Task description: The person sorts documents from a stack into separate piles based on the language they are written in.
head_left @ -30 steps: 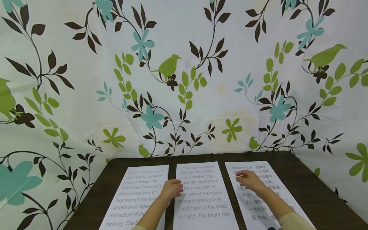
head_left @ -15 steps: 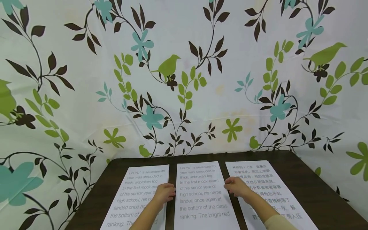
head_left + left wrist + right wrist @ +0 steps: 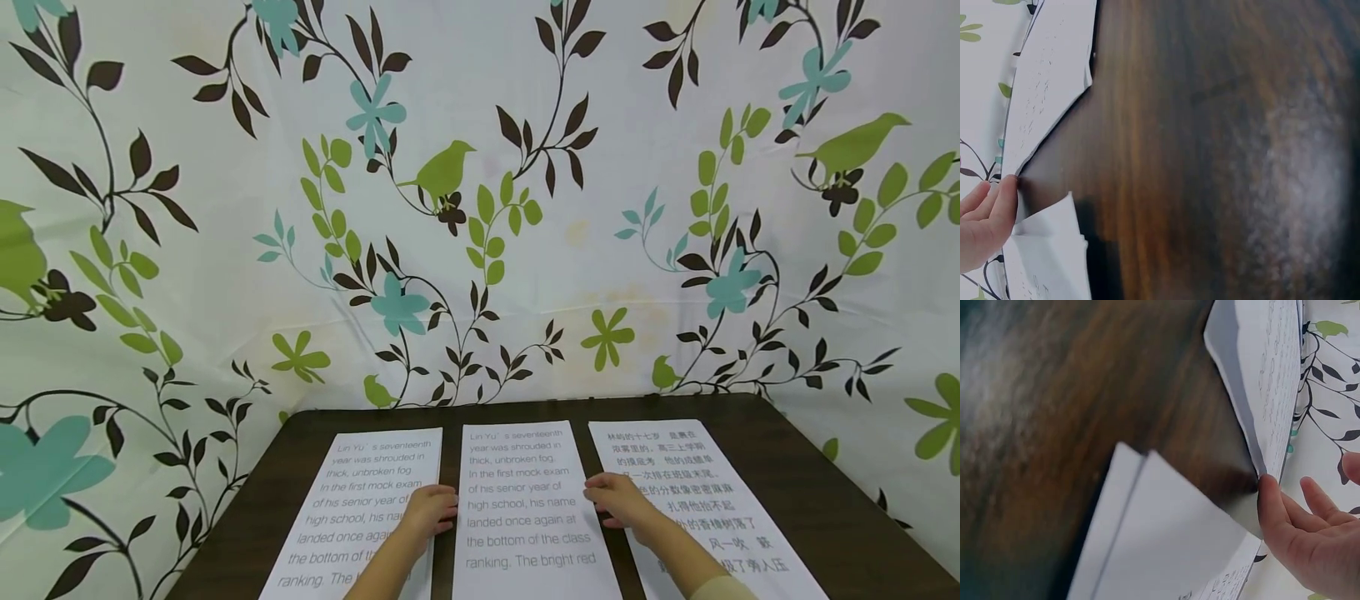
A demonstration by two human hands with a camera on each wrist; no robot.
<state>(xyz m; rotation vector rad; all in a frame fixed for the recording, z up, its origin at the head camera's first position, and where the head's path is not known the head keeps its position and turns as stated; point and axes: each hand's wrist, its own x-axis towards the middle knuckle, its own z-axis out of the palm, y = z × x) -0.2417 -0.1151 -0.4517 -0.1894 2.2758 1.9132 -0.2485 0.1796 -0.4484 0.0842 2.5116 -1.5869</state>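
Three stacks of white printed paper lie side by side on a dark brown table [image 3: 787, 475]. The middle stack [image 3: 525, 529] and the left stack [image 3: 375, 475] carry English text; the right stack [image 3: 660, 450] carries Chinese text. My left hand [image 3: 429, 510] reaches across the left stack, its fingertips at the middle stack's left edge. Across from it, my right hand [image 3: 628, 504] has its fingertips at the right edge. In both wrist views the fingers of the left hand [image 3: 988, 219] and right hand [image 3: 1310, 531] touch a paper edge without curling round it.
Behind the table hangs a white cloth [image 3: 525, 350] printed with leaves, birds and flowers. Narrow strips of tabletop separate the stacks. The near corners of some sheets look uneven in the wrist views.
My right hand has come left and down from over the right stack to the middle stack's right edge. My left hand has drawn back slightly left to the left edge.
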